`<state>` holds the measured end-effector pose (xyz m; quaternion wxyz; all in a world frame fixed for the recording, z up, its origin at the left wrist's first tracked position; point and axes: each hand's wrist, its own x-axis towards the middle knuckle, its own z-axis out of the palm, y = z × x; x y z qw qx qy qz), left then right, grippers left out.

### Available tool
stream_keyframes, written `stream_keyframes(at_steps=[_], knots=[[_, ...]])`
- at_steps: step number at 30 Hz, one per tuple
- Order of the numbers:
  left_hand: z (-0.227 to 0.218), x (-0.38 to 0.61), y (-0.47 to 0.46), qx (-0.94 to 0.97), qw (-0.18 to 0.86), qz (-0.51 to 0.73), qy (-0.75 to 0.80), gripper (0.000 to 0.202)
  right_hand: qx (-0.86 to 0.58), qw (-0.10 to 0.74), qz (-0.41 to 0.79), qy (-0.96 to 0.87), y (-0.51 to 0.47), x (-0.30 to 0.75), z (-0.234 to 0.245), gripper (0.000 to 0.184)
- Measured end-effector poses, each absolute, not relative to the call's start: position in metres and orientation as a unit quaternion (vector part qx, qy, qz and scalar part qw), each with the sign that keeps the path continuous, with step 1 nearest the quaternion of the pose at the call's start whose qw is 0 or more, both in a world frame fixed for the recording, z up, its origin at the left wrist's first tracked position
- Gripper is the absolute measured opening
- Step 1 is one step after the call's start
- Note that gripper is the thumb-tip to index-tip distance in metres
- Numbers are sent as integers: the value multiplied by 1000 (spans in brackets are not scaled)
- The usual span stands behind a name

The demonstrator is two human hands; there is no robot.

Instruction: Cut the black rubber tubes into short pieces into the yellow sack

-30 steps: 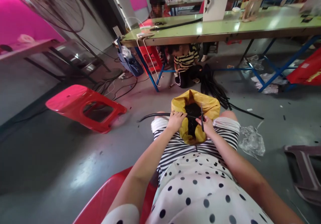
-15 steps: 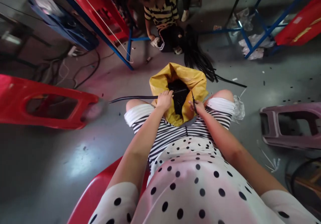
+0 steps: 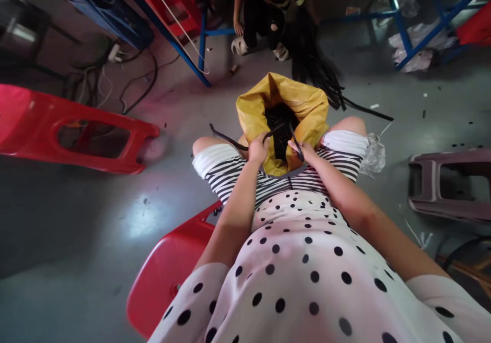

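The left hand [image 3: 259, 149] over there has its grip closed round a black tube [image 3: 227, 138], one end out by the left knee [image 3: 202, 145], the other over the open mouth of a yellow sack [image 3: 310, 96]. The right hand [image 3: 304, 151] grips dark scissors [image 3: 297, 146] at the sack's edge, while a bundle of black tubes [image 3: 315, 74] lies on the floor [image 3: 192, 112] beyond.

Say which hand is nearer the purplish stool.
Right: the right hand, with scissors, is at the yellow bag, the stool off to its right. The left hand, holding a black strip at the bag's left edge, is farther away.
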<state>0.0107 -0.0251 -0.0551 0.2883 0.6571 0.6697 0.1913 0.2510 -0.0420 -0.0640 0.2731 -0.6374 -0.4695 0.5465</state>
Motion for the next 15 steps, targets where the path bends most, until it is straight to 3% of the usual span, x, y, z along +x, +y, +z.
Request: stream_keyframes(at_steps=[3,15], knots=[[-50,4,-25,652,282,193,677,39,-615,229,582,-480,-40,247,-58,70],[-50,9,-28,672,239,150,684,40,-624,184,574,-497,-41,239,-65,78]])
